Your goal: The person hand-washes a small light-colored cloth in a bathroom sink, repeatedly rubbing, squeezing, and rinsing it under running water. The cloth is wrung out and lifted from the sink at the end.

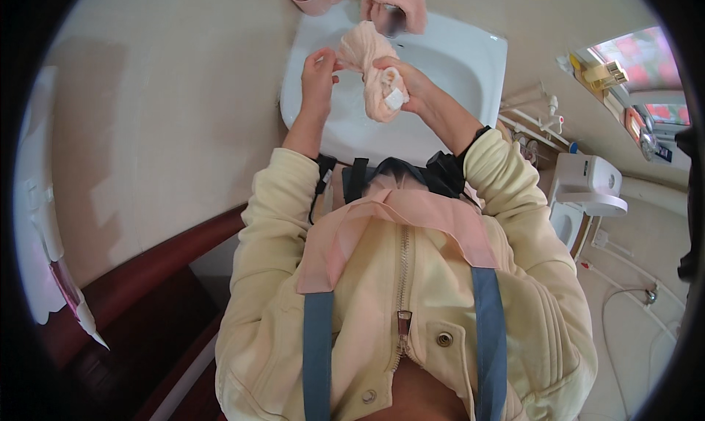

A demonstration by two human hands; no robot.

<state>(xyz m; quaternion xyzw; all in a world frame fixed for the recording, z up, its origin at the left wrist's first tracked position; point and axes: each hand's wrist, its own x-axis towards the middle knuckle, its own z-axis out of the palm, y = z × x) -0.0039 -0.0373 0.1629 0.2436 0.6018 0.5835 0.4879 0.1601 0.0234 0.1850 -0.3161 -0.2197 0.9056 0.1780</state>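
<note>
My right hand (416, 85) grips a bunched, fluffy peach towelling cloth (380, 104) above the white washbasin (341, 129). The cloth is narrowed at its middle, and a small white tag (394, 98) hangs at its lower end. At the cloth's left edge, the fingertips of my left hand (318, 82) are closed on a bit of the fabric. Behind the cloth, a pink towel (410, 5) is draped over what looks like the tap, mostly hidden.
A pink mug (315, 3) with something in it stands at the basin's back left corner. White pipes with a valve (552, 121) run along the right wall. Bottles (606, 75) sit on a shelf there. A white plastic fixture (586, 181) is below.
</note>
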